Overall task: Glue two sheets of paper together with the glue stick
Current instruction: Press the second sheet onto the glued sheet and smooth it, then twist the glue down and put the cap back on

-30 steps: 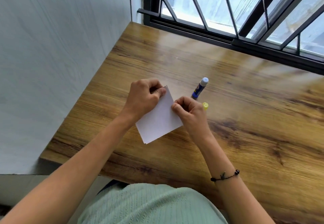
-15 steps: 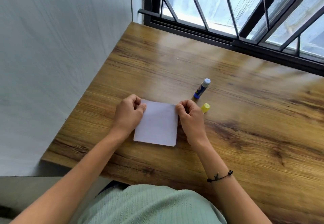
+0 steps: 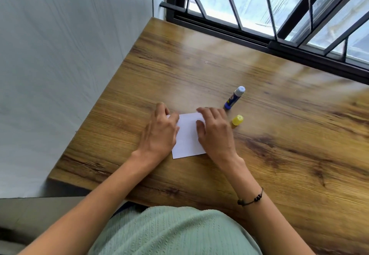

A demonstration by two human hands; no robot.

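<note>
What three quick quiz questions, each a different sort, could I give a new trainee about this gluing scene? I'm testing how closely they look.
1. True or false: the glue stick has its cap on.
2. Which hand is nearer the yellow cap?
3. The paper is: A) lifted B) flat on the table C) crumpled.

Key: 1 false; 2 right hand, not left hand; 3 B.

Green ribbed top [image 3: 175, 232], blk bead bracelet [image 3: 250, 199].
</note>
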